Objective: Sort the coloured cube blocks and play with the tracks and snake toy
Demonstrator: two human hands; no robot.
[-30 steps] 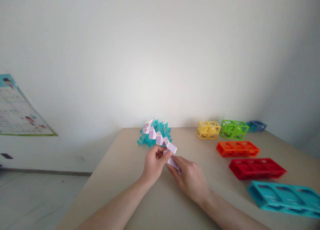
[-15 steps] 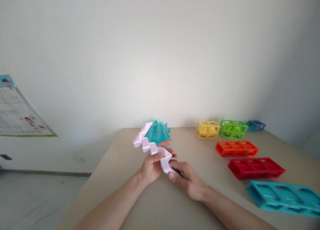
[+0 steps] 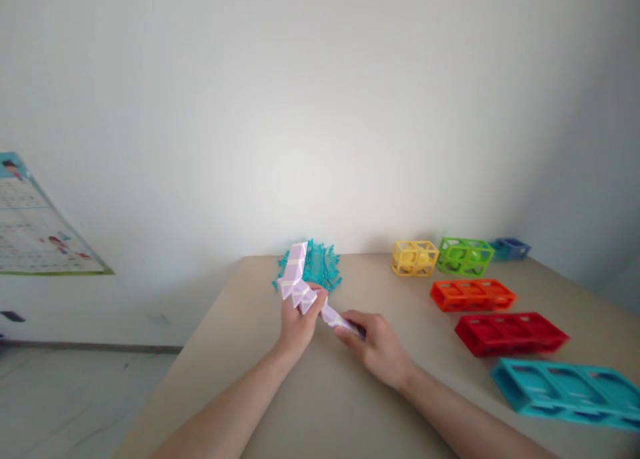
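Note:
A pale purple and white snake puzzle [image 3: 295, 264], made of hinged wedge blocks, is held above the table between both hands. My left hand [image 3: 299, 322] is closed around its middle, thumb on top. My right hand [image 3: 379, 346] pinches the near right end, part of which the fingers hide. The far end of the puzzle points up and away to the left. It overlaps a teal see-through plastic piece [image 3: 323, 264] with a spiky edge, which lies on the table behind my left hand.
On the table [image 3: 320, 412], to the right, lie a yellow frame block [image 3: 415, 258], a green one [image 3: 465, 256], an orange one [image 3: 473, 295], a red one [image 3: 511, 334], a teal one [image 3: 570, 392] and a blue one [image 3: 513, 248]. A poster [image 3: 45, 226] hangs on the wall.
The snake puzzle has been turned: its zigzag near my hands now looks straighter, and the far end has tilted more upright. My left hand has rolled over, with its fingers now wrapped closer.

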